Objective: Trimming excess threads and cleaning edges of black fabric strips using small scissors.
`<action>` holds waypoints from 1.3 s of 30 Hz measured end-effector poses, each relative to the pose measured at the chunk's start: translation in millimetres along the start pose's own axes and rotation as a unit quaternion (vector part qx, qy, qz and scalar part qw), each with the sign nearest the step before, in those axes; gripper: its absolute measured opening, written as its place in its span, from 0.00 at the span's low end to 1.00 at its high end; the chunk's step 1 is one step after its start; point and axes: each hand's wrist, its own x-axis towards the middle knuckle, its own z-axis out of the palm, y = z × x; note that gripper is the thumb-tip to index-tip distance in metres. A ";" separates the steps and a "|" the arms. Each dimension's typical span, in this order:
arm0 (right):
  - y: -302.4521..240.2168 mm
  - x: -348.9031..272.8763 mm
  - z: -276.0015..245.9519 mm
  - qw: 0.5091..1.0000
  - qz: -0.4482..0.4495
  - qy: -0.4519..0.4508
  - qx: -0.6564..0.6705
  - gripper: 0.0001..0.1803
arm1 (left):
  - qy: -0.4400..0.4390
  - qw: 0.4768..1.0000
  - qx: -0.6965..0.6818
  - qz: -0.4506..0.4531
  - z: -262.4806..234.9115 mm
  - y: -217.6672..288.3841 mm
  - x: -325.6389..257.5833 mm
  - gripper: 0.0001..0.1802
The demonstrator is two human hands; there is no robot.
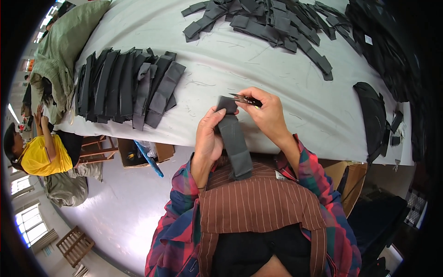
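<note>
My left hand (pixel 208 136) pinches a dark grey fabric strip (pixel 236 145) near its upper end, thumb on top. The rest of the strip hangs down past the table's near edge, in front of my apron. In my right hand (pixel 268 115) is a small pair of dark thread snips (pixel 248 99), gripped between thumb and fingers. Their pointed tip reaches left to the strip's upper end; whether the blades touch the cloth I cannot tell. Left of my hands, a row of similar dark strips (pixel 110 87) lies side by side on the white-covered table (pixel 203 60).
A loose heap of dark strips (pixel 272 23) lies at the far side, with black cloth (pixel 392 51) to the right. Loose threads dot the cover. At left are a stuffed green sack (pixel 64 37), a person in a yellow top (pixel 44 154) and a cardboard box (pixel 164 151) below the table.
</note>
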 end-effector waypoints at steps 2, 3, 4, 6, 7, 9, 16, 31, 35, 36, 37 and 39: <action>-12.1 -6.7 -0.8 0.998 -0.045 0.009 -0.035 0.12 | 0.061 0.995 -0.076 -0.034 -5.7 0.4 1.0 0.14; -11.7 -12.3 -2.0 0.998 -0.045 0.008 -0.035 0.12 | 0.063 0.994 -0.077 -0.034 -8.0 -0.4 1.2 0.14; -9.8 -18.7 -4.9 0.994 -0.070 0.000 -0.078 0.12 | 0.063 0.993 -0.097 -0.036 -10.3 -1.1 1.6 0.13; -4.2 -29.6 -9.0 0.981 -0.111 -0.018 -0.159 0.12 | 0.064 0.990 -0.117 -0.038 -10.5 -1.5 1.6 0.13; -4.1 -34.2 -8.2 0.981 -0.111 -0.018 -0.159 0.12 | 0.072 0.987 -0.135 -0.042 -8.1 -1.5 1.4 0.13; -4.3 -40.9 -7.1 0.965 -0.155 -0.020 -0.209 0.13 | 0.079 0.984 -0.154 -0.047 -7.7 -2.6 1.3 0.13; -2.2 -41.0 2.7 0.962 -0.187 0.009 -0.201 0.09 | 0.028 0.981 -0.185 -0.056 -4.3 -4.8 0.5 0.16; -16.0 -47.7 10.7 0.969 -0.175 -0.011 -0.174 0.10 | 0.016 0.975 -0.216 -0.043 -7.6 -8.6 2.1 0.12; -16.9 -48.9 15.4 0.960 -0.189 0.003 -0.207 0.11 | 0.014 0.976 -0.217 -0.022 -11.0 -9.7 2.0 0.13; -17.7 -49.6 15.6 0.956 -0.188 0.005 -0.224 0.12 | 0.015 0.976 -0.217 -0.022 -11.4 -10.1 1.9 0.13; -17.9 -50.1 15.7 0.956 -0.188 0.004 -0.224 0.12 | 0.021 0.975 -0.218 -0.024 -11.8 -10.5 1.7 0.13; -17.6 -50.5 15.2 0.955 -0.206 -0.004 -0.212 0.11 | 0.028 0.975 -0.220 -0.026 -10.3 -10.0 0.6 0.13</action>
